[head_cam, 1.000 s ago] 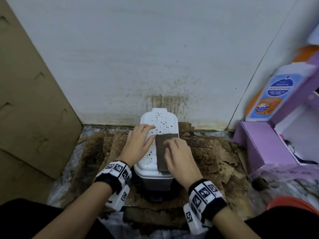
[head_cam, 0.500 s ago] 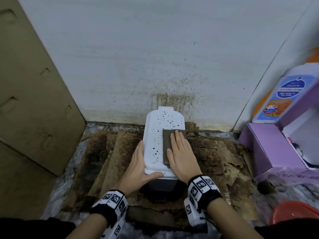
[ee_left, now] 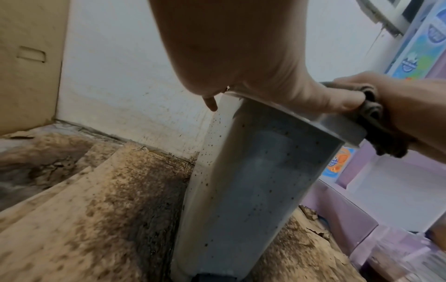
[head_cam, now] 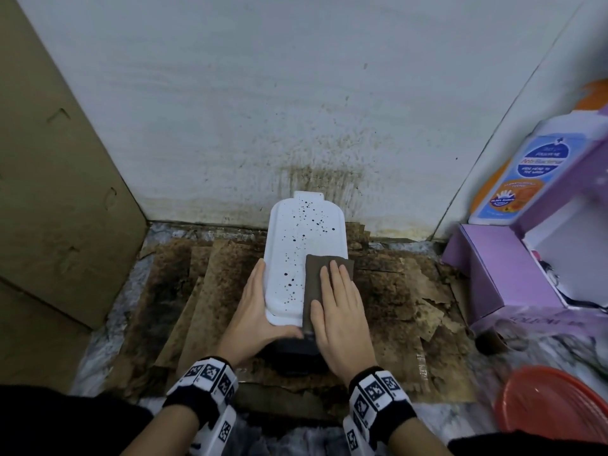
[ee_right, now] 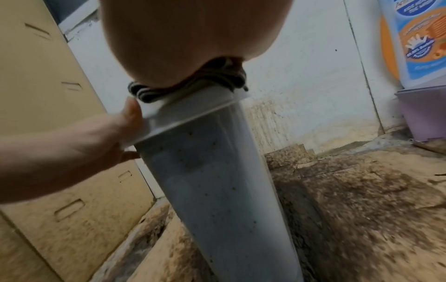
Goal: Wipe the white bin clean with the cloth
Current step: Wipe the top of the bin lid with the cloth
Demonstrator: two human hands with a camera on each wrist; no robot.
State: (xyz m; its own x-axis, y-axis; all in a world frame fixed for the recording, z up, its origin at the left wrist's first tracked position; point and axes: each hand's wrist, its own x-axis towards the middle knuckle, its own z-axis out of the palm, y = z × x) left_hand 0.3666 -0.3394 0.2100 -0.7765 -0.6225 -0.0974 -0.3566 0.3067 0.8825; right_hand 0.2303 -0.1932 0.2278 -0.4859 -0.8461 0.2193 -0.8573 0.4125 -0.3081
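Note:
The white bin (head_cam: 296, 251) stands against the wall, its lid speckled with dark spots. A brown cloth (head_cam: 314, 274) lies on the lid's right half. My right hand (head_cam: 339, 307) presses it flat with straight fingers. My left hand (head_cam: 260, 311) grips the lid's near left corner, fingers along the side and thumb across the near edge. In the left wrist view the spotted bin wall (ee_left: 253, 181) drops below the palm, and the cloth (ee_left: 376, 122) bunches over the rim. The right wrist view shows the cloth (ee_right: 217, 80) under my palm and the left hand (ee_right: 84, 137) pinching the rim.
Soiled cardboard sheets (head_cam: 204, 291) cover the floor around the bin. A cardboard panel (head_cam: 59, 192) leans at the left. A purple box (head_cam: 493, 268) and a wash bottle (head_cam: 526, 179) crowd the right. A red dish (head_cam: 552, 403) lies near right. The wall (head_cam: 316, 179) is stained.
My left hand left the lid's top and took hold of its near left corner. My right hand flattened and slid the cloth along the lid toward me.

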